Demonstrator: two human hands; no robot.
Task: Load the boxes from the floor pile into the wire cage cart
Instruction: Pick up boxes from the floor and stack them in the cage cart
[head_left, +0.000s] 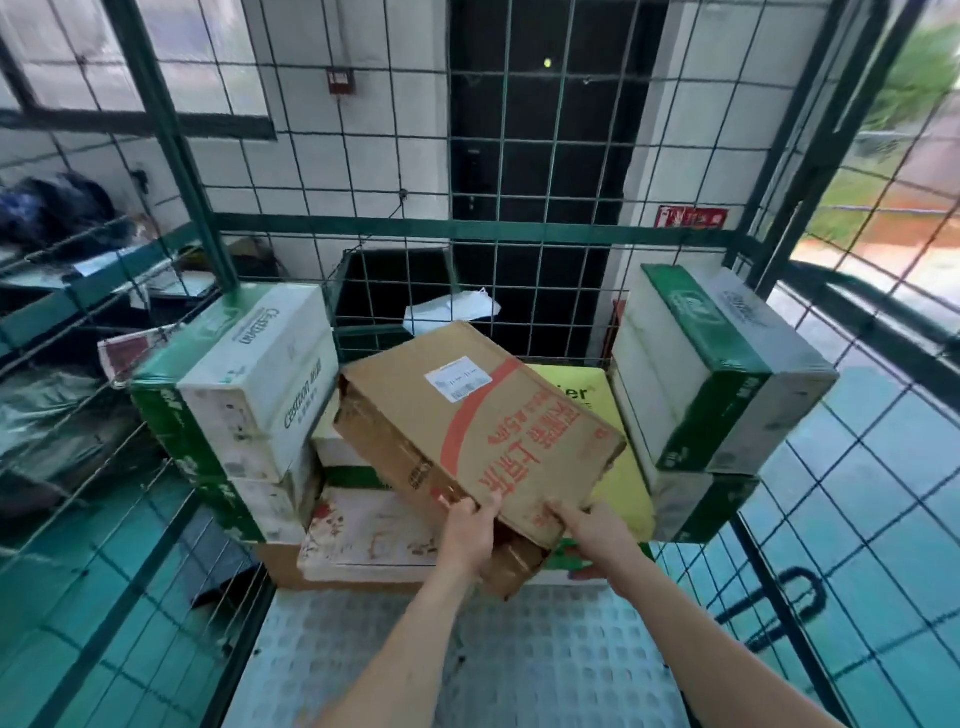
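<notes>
Two hands hold a brown cardboard box at the centre of the frame, inside the wire cage cart. The left hand and right hand both grip its near edge, with a thumb lying on the top face and the fingers curled underneath. The box is tilted, its far end raised toward the back mesh. That looks like a way to slide it into the gap between the left stack and the right stack of green-and-white boxes. It hangs above a white box with red stains and partly covers a yellow box behind it. Whether its underside touches either one cannot be told. Stacking against both side walls leaves the middle open, so this box probably goes there. The grey studded cart floor fills the lower part of the frame. "Cestbon" is printed on the left stack. The brown box carries large red Chinese characters, a red curved stripe and a white shipping label whose print is too small to read. Only the letters "ier" show on the yellow box. A red sign on the wall at centre right is blurred. No floor pile is in view.
</notes>
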